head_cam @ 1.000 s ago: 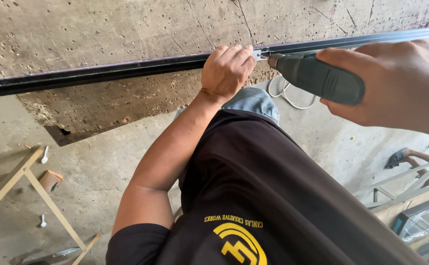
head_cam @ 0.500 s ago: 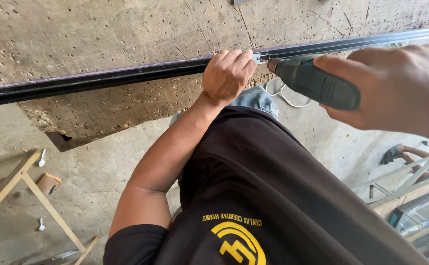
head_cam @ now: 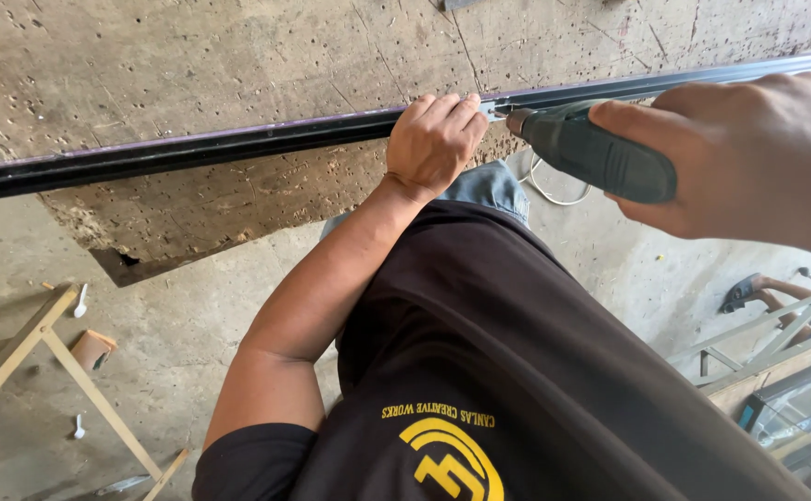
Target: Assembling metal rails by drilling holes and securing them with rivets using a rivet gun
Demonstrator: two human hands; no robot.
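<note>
My left hand (head_cam: 435, 141) grips a long black metal rail (head_cam: 238, 144) that lies along the edge of a worn wooden bench top (head_cam: 192, 65). Close to the camera, my right hand (head_cam: 748, 162) holds a dark green power drill (head_cam: 600, 158). The drill's tip points left and meets the rail just right of my left fingers. My dark shirt with a yellow print (head_cam: 517, 371) fills the lower middle of the view.
A wooden frame (head_cam: 62, 371) stands on the concrete floor at the lower left, near a small brown block (head_cam: 90, 349). A pale cable (head_cam: 549, 190) loops on the floor under the drill. Metal frames (head_cam: 767, 353) and another person's foot (head_cam: 776, 289) are at the right.
My view has shifted slightly; both hands and the drill sit a little lower in the picture. The drill tip stays against the rail beside my left hand.
</note>
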